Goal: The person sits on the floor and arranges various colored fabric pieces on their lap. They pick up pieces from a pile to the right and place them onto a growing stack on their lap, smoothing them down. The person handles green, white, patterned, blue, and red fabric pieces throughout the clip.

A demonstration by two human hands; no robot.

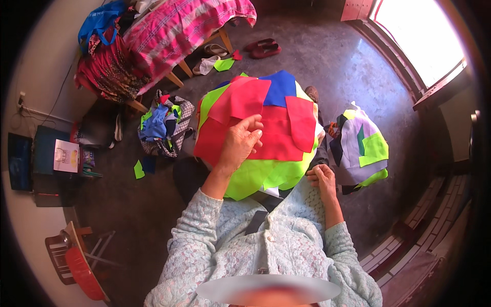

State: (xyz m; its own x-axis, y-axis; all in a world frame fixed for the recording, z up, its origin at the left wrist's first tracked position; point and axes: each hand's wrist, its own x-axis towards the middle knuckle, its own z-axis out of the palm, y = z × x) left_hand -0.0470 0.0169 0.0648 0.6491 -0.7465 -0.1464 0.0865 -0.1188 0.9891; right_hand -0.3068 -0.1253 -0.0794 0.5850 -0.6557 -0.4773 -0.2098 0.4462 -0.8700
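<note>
Over my lap lies a rounded heap of fabric pieces (277, 132), with red ones across the middle, lime green ones along the near edge and blue at the far side. My left hand (242, 142) is above the red pieces, fingers loosely bent and the thumb apart from them, with nothing visible in it. A curved red piece (302, 123) lies on the right part of the heap. Beside the near right edge is my right hand (322, 180), its fingers bent together; whatever they may pinch is too small to make out.
A bag of fabric scraps (166, 125) stands on the floor at left, and a pile of grey and lime pieces (360, 146) at right. Loose green scraps (138, 169) lie on the floor. Farther off are dark red shoes (264, 48) and a table under a pink cloth (179, 36).
</note>
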